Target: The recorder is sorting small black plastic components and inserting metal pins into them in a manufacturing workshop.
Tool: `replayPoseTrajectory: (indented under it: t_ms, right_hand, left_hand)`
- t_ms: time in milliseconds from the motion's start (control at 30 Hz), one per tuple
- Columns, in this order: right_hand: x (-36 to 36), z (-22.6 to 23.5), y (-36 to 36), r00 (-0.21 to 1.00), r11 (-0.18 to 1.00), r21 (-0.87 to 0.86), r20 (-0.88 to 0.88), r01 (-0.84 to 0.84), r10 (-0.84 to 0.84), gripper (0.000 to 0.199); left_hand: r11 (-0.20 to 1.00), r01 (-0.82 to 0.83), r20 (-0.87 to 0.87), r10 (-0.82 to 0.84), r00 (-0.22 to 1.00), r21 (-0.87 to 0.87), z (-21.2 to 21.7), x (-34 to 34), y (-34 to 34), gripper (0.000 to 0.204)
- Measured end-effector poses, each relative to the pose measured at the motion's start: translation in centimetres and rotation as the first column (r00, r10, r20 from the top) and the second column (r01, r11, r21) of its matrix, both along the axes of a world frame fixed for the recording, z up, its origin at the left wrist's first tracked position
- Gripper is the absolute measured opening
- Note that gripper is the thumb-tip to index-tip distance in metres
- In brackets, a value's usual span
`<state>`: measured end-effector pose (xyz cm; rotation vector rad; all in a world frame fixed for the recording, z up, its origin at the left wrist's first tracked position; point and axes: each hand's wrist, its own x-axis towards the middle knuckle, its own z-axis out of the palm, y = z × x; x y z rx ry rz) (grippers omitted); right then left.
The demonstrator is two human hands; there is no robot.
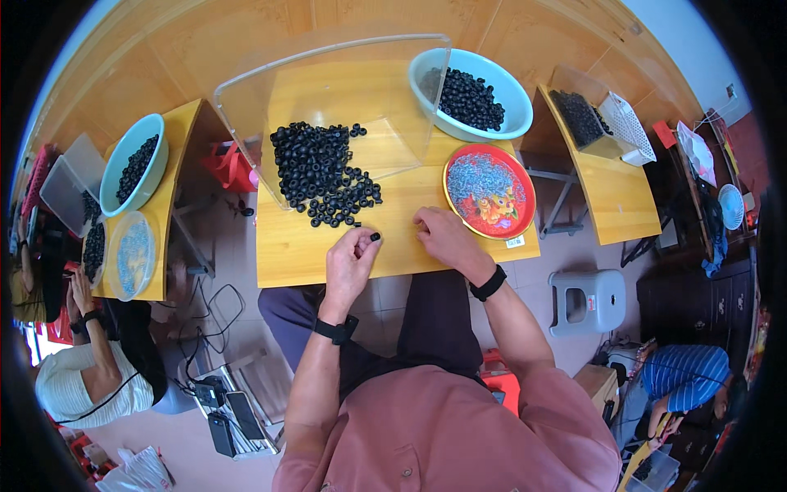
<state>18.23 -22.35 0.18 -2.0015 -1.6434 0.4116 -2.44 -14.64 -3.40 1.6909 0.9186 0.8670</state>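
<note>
My left hand [349,264] is over the table's near edge, thumb and fingers pinched on a small black round plastic part [375,237]. Just to the right, my right hand [447,238] is low over the yellow wooden tabletop [295,254], its fingers curled together; whatever is in them, if anything, is hidden. Beyond my left hand, a heap of similar black parts [311,164] spills out of a clear plastic bin [393,156] lying open towards me. Right of my right hand is a red round tray [525,205] with a yellow rim, holding many tiny silvery-blue pieces [482,180].
A light-blue basin [516,123] of black parts stands at the back right. Side tables [611,197] flank mine, the left one with another basin [156,176]. Two people work nearby, one in white [90,381], one in striped blue [684,373]. A grey stool [586,302] stands right.
</note>
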Motion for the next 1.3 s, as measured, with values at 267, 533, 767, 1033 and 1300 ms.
replayPoseTrajectory:
  t_ms: [267,533,767,1033,1300]
  right_hand:
    - [0.6,-0.2,0.2,0.999,0.998,-0.027,-0.015,-0.051,0.051,0.01]
    - [0.5,-0.4,0.0,0.991,0.999,0.038,0.132,-0.027,0.022,0.014]
    - [0.1,-1.8,-0.2,0.961,0.994,0.101,0.274,-0.049,0.019,0.019]
    - [-0.3,-2.5,0.0,0.957,0.996,0.071,0.289,-0.057,0.034,0.011]
    - [-2.9,0.6,0.1,0.861,1.0,0.013,-0.508,0.012,-0.003,0.016]
  left_hand:
    - [0.993,0.019,0.03,-0.023,0.999,0.117,-0.3,0.0,-0.1,0.014]
    - [0.997,0.003,0.006,-0.003,1.0,0.072,-0.1,0.2,0.0,0.013]
    - [0.996,-0.008,0.001,0.008,1.0,0.084,-0.2,0.3,-0.1,0.013]
    - [0.999,-0.011,0.039,0.01,0.999,0.03,-0.8,0.0,-0.2,0.016]
    - [0.992,0.046,-0.02,-0.044,0.999,0.121,0.1,0.0,-0.1,0.016]
